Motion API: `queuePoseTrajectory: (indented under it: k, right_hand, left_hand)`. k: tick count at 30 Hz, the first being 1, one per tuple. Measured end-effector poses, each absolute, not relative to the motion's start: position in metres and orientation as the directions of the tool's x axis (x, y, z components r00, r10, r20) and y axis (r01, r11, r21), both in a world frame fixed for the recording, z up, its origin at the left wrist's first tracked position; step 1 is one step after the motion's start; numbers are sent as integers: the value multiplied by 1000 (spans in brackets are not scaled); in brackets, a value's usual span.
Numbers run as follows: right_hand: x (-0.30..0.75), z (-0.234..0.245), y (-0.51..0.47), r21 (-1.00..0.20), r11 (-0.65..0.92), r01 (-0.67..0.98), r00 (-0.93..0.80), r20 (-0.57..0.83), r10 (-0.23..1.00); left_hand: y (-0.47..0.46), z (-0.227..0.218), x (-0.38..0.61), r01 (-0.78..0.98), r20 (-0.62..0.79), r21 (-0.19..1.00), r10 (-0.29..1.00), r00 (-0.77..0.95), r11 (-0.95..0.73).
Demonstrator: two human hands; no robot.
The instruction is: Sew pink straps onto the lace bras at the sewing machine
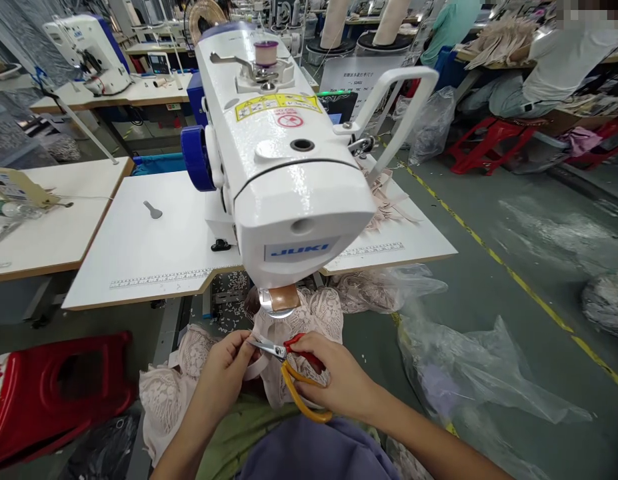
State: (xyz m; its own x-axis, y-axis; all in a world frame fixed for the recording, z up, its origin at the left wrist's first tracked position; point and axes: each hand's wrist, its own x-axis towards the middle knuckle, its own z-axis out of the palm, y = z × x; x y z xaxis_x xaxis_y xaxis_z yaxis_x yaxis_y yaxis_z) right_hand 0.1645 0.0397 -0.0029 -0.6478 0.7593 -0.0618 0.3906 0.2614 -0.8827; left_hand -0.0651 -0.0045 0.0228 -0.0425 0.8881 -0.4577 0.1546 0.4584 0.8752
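Okay, my left hand (227, 365) pinches the soft pale-pink lace fabric (319, 313) under the white sewing machine (289, 167), and my right hand (341, 385) is clamped on red-and-yellow-handled steel scissors (287, 363). The lace looks light, floppy and snaggy, so I'd grip its edge near the blades.

Left hand (223, 370): bare, fingers uncovered.
Right hand (339, 380): bare, likewise uncovered.
Left forearm (189, 433): bare along all the length in view.
Right forearm (429, 440): bare down to the lower frame edge.
Upper garment (313, 457): plain muted purple-blue cloth, smooth, with soft folds.
Lower garment (239, 437): plain olive-green cloth; trousers or apron cannot be told.
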Motion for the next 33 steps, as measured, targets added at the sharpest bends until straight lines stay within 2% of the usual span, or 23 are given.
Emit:
queuePoseTrajectory:
  k: [7,14,19,22,25,27,29,31,33]
  right_hand:
    - [166,-9,41,-906,161,392,-627,-135,767]
    - [172,-12,37,-890,167,425,-609,-144,780]
    - [202,-25,39,-853,168,494,-536,-146,832]
    - [231,-29,61,-772,229,593,-500,-131,856]
    - [255,-26,113,-601,257,757,-354,-46,934]
    - [264,-20,157,-481,234,845,-262,11,965]
    - [267,-10,193,-395,270,878,-269,61,961]
    - [262,1,207,-373,336,865,-276,206,939]
    - [248,10,192,-460,405,790,-270,331,904]
  left_hand:
    - [-1,19,-68,207,-428,877,901,-78,434]
    - [1,20,-65,212,-427,871,897,-116,443]
    - [1,19,-69,247,-366,882,913,-181,402]
    - [0,15,-74,341,-285,866,921,-264,366]
    - [4,14,-78,415,-253,842,932,-258,344]
    - [10,18,-79,428,-293,837,940,-172,339]
    - [18,24,-80,357,-386,859,922,-22,368]
    - [25,31,-80,268,-454,871,882,123,411]
    - [28,33,-79,337,-441,864,884,155,373]
